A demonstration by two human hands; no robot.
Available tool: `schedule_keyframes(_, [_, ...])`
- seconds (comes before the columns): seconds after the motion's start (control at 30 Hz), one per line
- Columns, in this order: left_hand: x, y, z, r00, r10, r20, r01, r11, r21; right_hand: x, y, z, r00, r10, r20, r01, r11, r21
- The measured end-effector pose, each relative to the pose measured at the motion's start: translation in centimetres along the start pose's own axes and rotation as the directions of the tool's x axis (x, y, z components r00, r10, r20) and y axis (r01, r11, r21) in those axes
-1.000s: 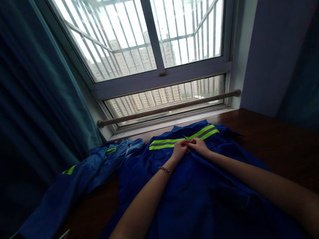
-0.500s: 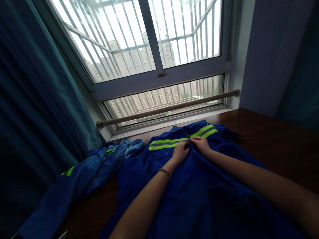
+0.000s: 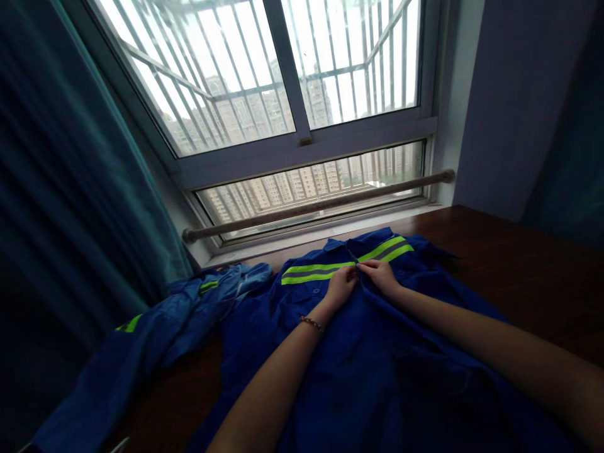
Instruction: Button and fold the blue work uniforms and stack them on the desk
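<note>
A blue work jacket (image 3: 349, 358) with yellow-green and grey reflective bands (image 3: 311, 272) lies front side up, its collar toward the window. Both hands meet at its front opening, level with the chest band. My left hand (image 3: 340, 285), with a beaded bracelet at the wrist, has its fingers curled on the left edge of the opening. Close beside it, my right hand (image 3: 381, 275) pinches the right edge between thumb and fingers. Whatever small part sits between the fingertips is hidden. A round button (image 3: 316, 291) shows on the chest left of my hands.
A second blue garment (image 3: 189, 321) with reflective patches lies crumpled on the left. Under both is a dark brown wooden table (image 3: 476, 251). Behind stand a barred window (image 3: 302, 141) and a horizontal rail (image 3: 321, 206). Blue curtains (image 3: 94, 189) hang at the left.
My hands stay at the same spot on the jacket's front opening. The left fingers have shifted very slightly; the jacket has hardly moved.
</note>
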State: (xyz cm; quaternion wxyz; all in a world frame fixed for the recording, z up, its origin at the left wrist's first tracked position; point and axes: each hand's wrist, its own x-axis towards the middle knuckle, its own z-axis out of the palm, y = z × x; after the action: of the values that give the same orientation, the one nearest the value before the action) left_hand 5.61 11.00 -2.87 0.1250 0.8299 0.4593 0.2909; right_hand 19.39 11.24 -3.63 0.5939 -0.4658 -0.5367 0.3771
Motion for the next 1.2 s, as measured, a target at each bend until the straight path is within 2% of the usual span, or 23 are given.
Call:
schedule_keyframes(0.07, [0.2,-0.5,0.1,1.000,-0.009,0.029,0.009,1.000,-0.019,-0.1,0.0,0.1,1.000,-0.007,0.013,0.007,1.000,-0.011])
schedule_keyframes(0.2, [0.3,-0.7,0.4,0.998,-0.055,-0.029,0.054,0.998,-0.026,-0.3,-0.1,0.3,0.999,-0.020,0.036,0.020,0.999,-0.025])
schedule_keyframes(0.3, [0.4,-0.7,0.4,0.998,-0.054,-0.027,0.053,0.998,-0.047,-0.3,-0.2,0.2,0.999,-0.029,0.037,0.031,0.999,-0.038])
schedule_keyframes(0.47, [0.6,-1.1,0.4,0.994,-0.095,-0.049,0.077,0.955,-0.285,-0.2,-0.4,0.0,0.999,-0.041,0.032,0.043,0.996,-0.072])
schedule_keyframes(0.63, [0.8,-1.5,0.3,0.988,-0.142,-0.061,0.108,0.917,-0.385,-0.2,-0.3,0.0,0.998,-0.044,0.043,0.048,0.993,-0.110])
schedule_keyframes(0.67, [0.8,-1.5,0.2,0.983,-0.169,-0.067,0.125,0.894,-0.429,-0.2,-0.2,0.0,0.998,-0.046,0.047,0.051,0.991,-0.121])
schedule_keyframes(0.73, [0.8,-1.5,0.1,0.970,-0.241,-0.033,0.178,0.793,-0.582,-0.1,-0.1,0.0,0.997,-0.054,0.059,0.062,0.987,-0.148])
schedule_keyframes(0.83, [0.9,-1.5,-0.1,0.954,-0.280,0.104,0.258,0.598,-0.759,-0.1,0.0,0.1,0.994,-0.073,0.084,0.088,0.978,-0.189])
schedule_keyframes(0.97, [0.8,-1.8,-0.7,0.941,-0.265,0.210,0.322,0.513,-0.796,-0.1,-0.1,0.2,0.990,-0.092,0.107,0.115,0.965,-0.234])
schedule_keyframes(1.07, [0.6,-2.3,-1.2,0.911,-0.287,0.297,0.394,0.387,-0.834,-0.2,-0.2,0.2,0.990,-0.106,0.096,0.127,0.960,-0.249])
schedule_keyframes(1.13, [0.5,-2.5,-1.3,0.897,-0.300,0.323,0.413,0.314,-0.855,-0.3,-0.3,0.2,0.989,-0.117,0.087,0.136,0.958,-0.254])
schedule_keyframes(1.2, [0.4,-2.6,-1.3,0.897,-0.312,0.314,0.405,0.294,-0.866,-0.4,-0.6,0.2,0.987,-0.142,0.078,0.158,0.956,-0.248])
